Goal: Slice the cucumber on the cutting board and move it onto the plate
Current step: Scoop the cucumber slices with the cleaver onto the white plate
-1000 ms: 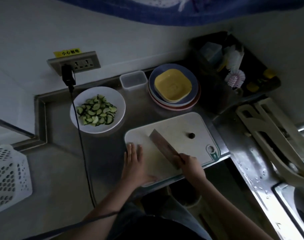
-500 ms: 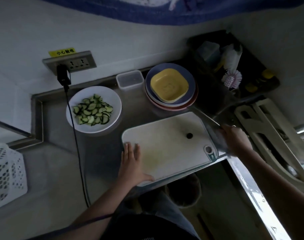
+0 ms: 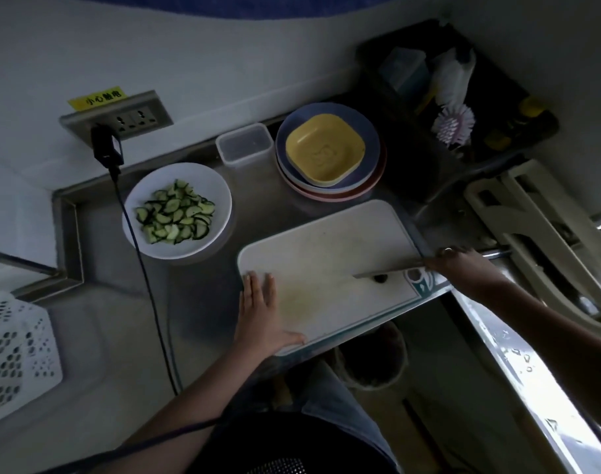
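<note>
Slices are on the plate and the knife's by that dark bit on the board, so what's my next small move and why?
Probably sweep the dark bit off the cutting board with the knife your right hand holds. The cucumber slices already sit on the plate, and your left hand presses on the board's corner.

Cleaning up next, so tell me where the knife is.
The knife lies flat across the cutting board's right end, held by the right hand, near the board's handle hole.
</note>
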A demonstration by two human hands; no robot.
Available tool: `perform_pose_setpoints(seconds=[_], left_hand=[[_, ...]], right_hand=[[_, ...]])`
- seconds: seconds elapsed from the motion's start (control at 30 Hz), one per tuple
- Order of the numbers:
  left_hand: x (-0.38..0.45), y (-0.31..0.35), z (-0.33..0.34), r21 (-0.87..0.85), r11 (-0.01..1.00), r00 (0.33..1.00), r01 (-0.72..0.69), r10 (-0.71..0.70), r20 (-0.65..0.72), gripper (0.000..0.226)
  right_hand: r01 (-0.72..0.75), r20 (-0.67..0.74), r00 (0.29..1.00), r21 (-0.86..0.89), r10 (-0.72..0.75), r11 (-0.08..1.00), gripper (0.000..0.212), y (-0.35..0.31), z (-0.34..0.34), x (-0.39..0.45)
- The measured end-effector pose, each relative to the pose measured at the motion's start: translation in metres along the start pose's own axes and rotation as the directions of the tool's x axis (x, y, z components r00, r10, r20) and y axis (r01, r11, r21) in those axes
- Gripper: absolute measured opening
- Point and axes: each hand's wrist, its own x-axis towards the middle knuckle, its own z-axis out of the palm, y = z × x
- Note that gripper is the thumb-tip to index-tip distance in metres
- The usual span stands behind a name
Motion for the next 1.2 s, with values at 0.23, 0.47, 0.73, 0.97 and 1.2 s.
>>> perform_pose_setpoints(seconds=[0.23,0.47,0.73,0.97,1.2], left_hand=[[0.0,-0.001,0.004,-0.032,0.999,0.999,-0.012,0.01,-0.048,0.143],[-0.001,-0.003,0.006,-0.041,0.999,0.997,-0.016,0.012,-0.08,0.142],[0.0,-0.003,0.004,-0.067,0.998,0.997,-0.019,0.013,-0.081,0.143],[0.0,-0.005,0.006,-0.069,0.997,0.995,-0.026,0.02,-0.095,0.142],[0.0,-0.006,0.007,-0.058,0.998,0.995,-0.028,0.022,-0.097,0.141]], right_hand=[[0.105,-0.037,0.993,-0.08,-0.108,0.991,0.046,0.008,0.006,-0.038],[0.034,-0.036,0.999,-0.076,-0.037,0.996,0.054,0.027,0.011,-0.062],[0.208,-0.143,0.965,-0.096,-0.22,0.973,0.019,0.037,0.013,-0.083],[-0.079,-0.177,0.981,0.023,0.082,0.997,0.034,0.009,0.0,-0.045],[-0.061,-0.048,0.997,0.037,0.063,0.997,0.02,-0.034,0.01,0.016]])
